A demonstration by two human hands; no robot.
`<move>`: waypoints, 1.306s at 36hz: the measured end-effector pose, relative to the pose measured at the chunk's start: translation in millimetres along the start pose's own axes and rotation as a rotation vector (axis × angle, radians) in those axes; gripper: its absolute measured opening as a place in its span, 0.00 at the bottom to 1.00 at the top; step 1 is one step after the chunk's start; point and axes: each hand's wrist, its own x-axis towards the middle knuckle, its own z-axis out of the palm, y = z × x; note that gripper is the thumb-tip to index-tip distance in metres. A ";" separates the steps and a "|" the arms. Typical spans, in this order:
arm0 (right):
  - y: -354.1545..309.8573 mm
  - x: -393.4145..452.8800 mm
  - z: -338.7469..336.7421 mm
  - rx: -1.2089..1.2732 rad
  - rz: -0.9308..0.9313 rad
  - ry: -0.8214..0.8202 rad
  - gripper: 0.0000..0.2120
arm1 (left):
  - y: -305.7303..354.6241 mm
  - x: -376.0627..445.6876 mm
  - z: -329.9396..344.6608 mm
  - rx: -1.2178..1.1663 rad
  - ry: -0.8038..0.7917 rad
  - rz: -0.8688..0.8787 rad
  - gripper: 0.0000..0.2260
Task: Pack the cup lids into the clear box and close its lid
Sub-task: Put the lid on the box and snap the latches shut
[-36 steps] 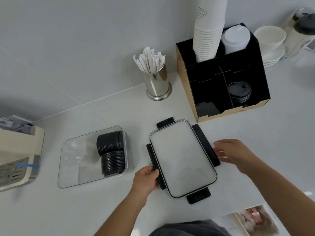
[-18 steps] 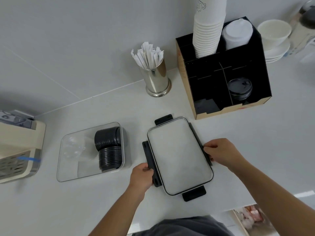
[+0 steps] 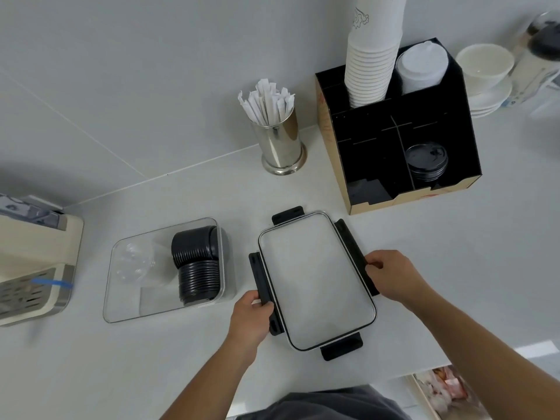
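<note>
A stack of black cup lids already lies in the clear box on the counter. Just beside it, both hands, left hand and right hand, grasp the box lid by its side clasps; closing remains.

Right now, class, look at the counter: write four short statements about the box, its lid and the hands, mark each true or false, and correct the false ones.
1. The clear box holds black cup lids. True.
2. The box lid is on the box. False: it lies beside it on the counter.
3. The left hand and right hand hold the lid's side latches. True.
4. The organiser has no black lids. False: a stack sits in its front right compartment.
</note>
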 end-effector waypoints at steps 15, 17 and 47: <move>-31.5 -26.3 -10.6 0.523 0.002 0.158 0.13 | 2.0 -28.4 -25.5 -0.350 -0.206 0.129 0.08; -39.9 -31.4 -8.1 0.597 -0.020 0.185 0.12 | 3.6 -31.7 -33.4 -0.407 -0.242 0.140 0.09; -189.5 -64.3 64.2 0.747 -0.205 -0.178 0.09 | 43.7 -26.7 -148.5 -1.055 -0.258 0.192 0.13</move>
